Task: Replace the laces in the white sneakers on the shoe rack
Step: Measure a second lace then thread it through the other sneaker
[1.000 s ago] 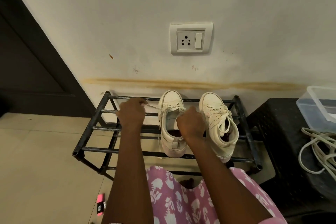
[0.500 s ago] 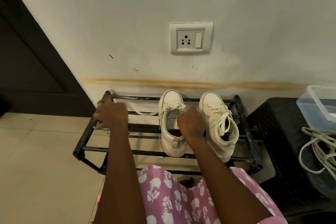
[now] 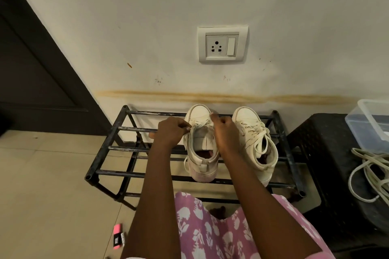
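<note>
Left fingers: left hand [image 3: 171,130] curled, fingertips pinching the lace [image 3: 197,125] at the 9 o'clock edge of the left sneaker [image 3: 201,145].
Right fingers: right hand [image 3: 224,132] bunched, thumb and forefinger nipping the same lace at the 3 o'clock side, near the toe.
Sneakers: two, white, side by side on the shoe rack [image 3: 117,132], toes at 12 o'clock toward the wall; right sneaker [image 3: 255,143] fully laced, untouched.
Container: one clear plastic box [image 3: 370,124] at 3 o'clock on a black stool [image 3: 315,143]; contents cannot be told.
Cord: one pale coil [image 3: 370,174] beside the box.
Floor: one pink-and-black item [image 3: 118,235] at 7 o'clock.
</note>
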The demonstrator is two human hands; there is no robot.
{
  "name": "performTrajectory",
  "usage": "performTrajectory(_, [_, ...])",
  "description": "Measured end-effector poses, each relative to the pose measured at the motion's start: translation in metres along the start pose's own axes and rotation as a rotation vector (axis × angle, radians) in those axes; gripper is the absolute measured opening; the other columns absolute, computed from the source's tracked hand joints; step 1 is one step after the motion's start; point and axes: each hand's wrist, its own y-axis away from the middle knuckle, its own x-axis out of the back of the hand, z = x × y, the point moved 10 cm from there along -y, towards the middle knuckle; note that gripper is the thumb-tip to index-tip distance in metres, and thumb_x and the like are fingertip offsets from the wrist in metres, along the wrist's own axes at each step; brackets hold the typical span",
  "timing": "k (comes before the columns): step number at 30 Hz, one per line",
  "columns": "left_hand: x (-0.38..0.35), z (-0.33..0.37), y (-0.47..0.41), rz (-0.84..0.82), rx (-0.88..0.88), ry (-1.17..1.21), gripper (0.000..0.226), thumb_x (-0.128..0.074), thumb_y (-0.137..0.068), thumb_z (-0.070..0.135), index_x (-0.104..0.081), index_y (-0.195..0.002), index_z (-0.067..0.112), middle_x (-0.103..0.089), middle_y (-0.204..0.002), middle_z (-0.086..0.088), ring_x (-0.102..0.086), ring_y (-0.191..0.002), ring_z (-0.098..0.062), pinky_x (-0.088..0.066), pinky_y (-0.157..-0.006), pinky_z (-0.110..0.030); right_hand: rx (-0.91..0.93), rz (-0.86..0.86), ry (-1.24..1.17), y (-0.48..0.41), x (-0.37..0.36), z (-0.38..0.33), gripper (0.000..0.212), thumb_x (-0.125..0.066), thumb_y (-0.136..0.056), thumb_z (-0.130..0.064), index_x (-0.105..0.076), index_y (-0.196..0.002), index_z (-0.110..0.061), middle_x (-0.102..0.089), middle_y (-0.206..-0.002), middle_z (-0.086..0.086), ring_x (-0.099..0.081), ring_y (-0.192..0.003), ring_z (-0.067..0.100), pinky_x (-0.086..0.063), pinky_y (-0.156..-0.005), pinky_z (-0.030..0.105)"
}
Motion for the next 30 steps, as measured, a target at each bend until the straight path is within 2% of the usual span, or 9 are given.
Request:
performTrajectory(3, [-0.002, -0.008, -0.002, 0.020, 0.071, -0.030, 0.017, -0.054, -0.092, 0.016, -0.070, -0.095, 0.018, -0.069, -0.104, -0.005, -0.056, -0.108, -0.026, -0.040, -0.100, -0.041, -0.052, -0.068, 0.015, -0.007, -0.005, 0.003, 0.046, -0.048, -0.095, -0.034, -0.063, -0.085, 0.008, -0.064, -0.086, 0.022, -0.053, -0.073, 0.026, -0.033, -0.061, 0.030])
performTrajectory(6, [-0.010, -0.009, -0.003, -0.021, 0.121, -0.076, 0.023, -0.043, -0.095, 0.018, -0.061, -0.109, 0.013, -0.062, -0.117, -0.010, -0.050, -0.113, -0.031, -0.038, -0.101, -0.043, -0.083, -0.104, -0.058, -0.012, -0.011, 0.010, 0.032, -0.063, -0.087, -0.024, -0.068, -0.092, 0.007, -0.069, -0.093, 0.022, -0.065, -0.086, 0.035, -0.049, -0.076, 0.039])
performTrajectory(10, [-0.014, -0.008, 0.001, -0.033, 0.166, 0.075, 0.028, -0.038, -0.098, 0.014, -0.048, -0.121, 0.002, -0.054, -0.123, -0.018, -0.053, -0.110, -0.031, -0.040, -0.082, -0.032, -0.075, -0.128, -0.114, -0.018, -0.015, 0.009, 0.005, -0.064, -0.084, -0.007, -0.068, -0.085, -0.005, -0.066, -0.076, 0.006, -0.061, -0.078, 0.022, -0.048, -0.074, 0.032])
performTrajectory(16, [-0.008, -0.023, 0.000, 0.018, 0.230, 0.300, 0.022, -0.035, -0.098, 0.010, -0.051, -0.113, 0.004, -0.064, -0.105, -0.014, -0.062, -0.091, -0.024, -0.042, -0.063, -0.027, 0.001, -0.204, -0.194, -0.018, -0.015, -0.001, 0.030, -0.049, -0.076, 0.014, -0.063, -0.067, -0.011, -0.063, -0.072, 0.003, -0.057, -0.068, 0.014, -0.047, -0.064, 0.029])
performTrajectory(19, [-0.007, -0.030, 0.004, 0.012, 0.295, 0.437, 0.016, -0.037, -0.097, 0.005, -0.052, -0.092, 0.007, -0.058, -0.082, -0.009, -0.055, -0.069, -0.016, -0.040, -0.053, -0.025, 0.047, -0.098, -0.258, -0.019, 0.002, -0.009, 0.040, -0.037, -0.068, 0.019, -0.059, -0.056, -0.012, -0.061, -0.065, 0.002, -0.054, -0.062, 0.014, -0.044, -0.056, 0.026])
performTrajectory(21, [-0.008, -0.036, 0.003, 0.013, 0.322, 0.530, 0.020, -0.036, -0.096, 0.003, -0.050, -0.083, 0.009, -0.060, -0.089, -0.016, -0.059, -0.074, -0.020, -0.048, -0.056, -0.027, 0.047, -0.043, -0.254, -0.021, 0.008, -0.008, 0.041, -0.037, -0.068, 0.019, -0.059, -0.056, -0.014, -0.062, -0.066, 0.003, -0.058, -0.069, 0.019, -0.049, -0.059, 0.033])
performTrajectory(25, [0.004, -0.029, 0.003, 0.084, 0.259, 0.538, 0.022, -0.041, -0.094, 0.009, -0.055, -0.112, 0.010, -0.066, -0.104, -0.012, -0.063, -0.086, -0.018, -0.048, -0.077, -0.033, 0.100, -0.143, -0.060, -0.020, -0.003, -0.016, 0.026, -0.051, -0.083, 0.005, -0.070, -0.082, -0.012, -0.070, -0.092, 0.006, -0.063, -0.082, 0.019, -0.055, -0.083, 0.041])
performTrajectory(27, [0.005, -0.018, 0.002, 0.049, 0.158, 0.375, 0.028, -0.047, -0.095, 0.021, -0.061, -0.116, 0.010, -0.066, -0.112, -0.009, -0.062, -0.099, -0.021, -0.047, -0.093, -0.037, 0.237, -0.254, 0.191, -0.013, -0.014, -0.034, 0.021, -0.054, -0.090, -0.007, -0.071, -0.102, -0.007, -0.068, -0.103, 0.004, -0.060, -0.088, 0.014, -0.050, -0.082, 0.030])
performTrajectory(30, [-0.006, -0.011, 0.004, -0.058, 0.102, 0.195, 0.028, -0.054, -0.093, 0.029, -0.066, -0.113, 0.013, -0.068, -0.109, -0.007, -0.060, -0.102, -0.020, -0.045, -0.088, -0.031, 0.397, -0.379, 0.572, -0.003, -0.032, -0.047, 0.024, -0.056, -0.087, -0.008, -0.070, -0.106, -0.002, -0.068, -0.106, 0.009, -0.061, -0.093, 0.017, -0.044, -0.075, 0.023])
